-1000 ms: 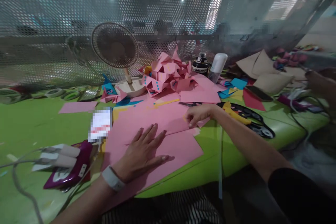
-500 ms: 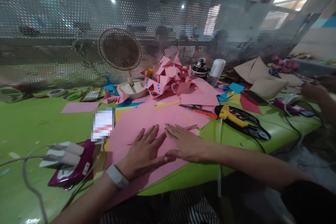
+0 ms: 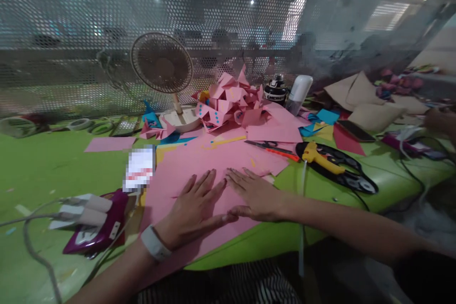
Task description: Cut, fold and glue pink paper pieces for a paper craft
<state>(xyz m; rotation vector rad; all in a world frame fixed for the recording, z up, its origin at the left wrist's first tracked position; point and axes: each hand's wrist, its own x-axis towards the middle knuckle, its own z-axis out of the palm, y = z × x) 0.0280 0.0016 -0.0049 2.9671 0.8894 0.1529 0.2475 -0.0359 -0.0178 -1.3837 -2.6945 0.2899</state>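
A large pink paper sheet [image 3: 206,154] lies in front of me on the green table. Flat on it rests my left hand [image 3: 194,206], fingers spread and a pale band round the wrist. Beside it my right hand [image 3: 252,194] also presses down on the paper, its fingers stretched out. The two thumbs point toward each other and nearly meet. Just past the sheet sits a heap of folded pink paper pieces [image 3: 230,104]. Scissors [image 3: 265,144] and an orange-handled cutter [image 3: 283,153] lie by the sheet's far right part.
A yellow-handled glue gun [image 3: 324,159] rests on a black holder at right. On the left are a purple power strip [image 3: 121,213] with plugs and cables, and a phone [image 3: 139,167]. A small fan [image 3: 162,64] and a black bottle [image 3: 276,90] stand behind. Another person's hand [image 3: 440,123] shows far right.
Both hands stay flat on the pink sheet in nearly the same pose. The view has turned slightly, so things on the right appear shifted a little rightward.
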